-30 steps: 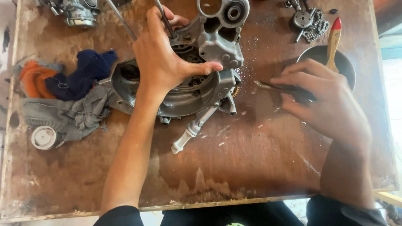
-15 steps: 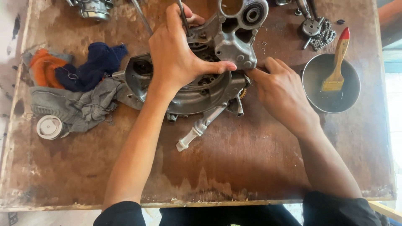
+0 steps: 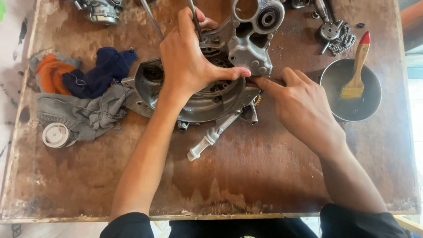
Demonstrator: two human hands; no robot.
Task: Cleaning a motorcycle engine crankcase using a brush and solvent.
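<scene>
An engine crankcase half (image 3: 211,88) is steadied at the centre of a worn wooden bench (image 3: 264,176), the left hand (image 3: 189,61) spread flat across its round housing with the thumb stretched toward the right. The right hand (image 3: 299,105) is pressed against the casing's right edge, its grip narrowed to a pinch, apparently on a small part that cannot be made out. Rags (image 3: 83,92) are piled to the left; a paintbrush (image 3: 356,66) is rested in a metal bowl (image 3: 370,105) at right.
</scene>
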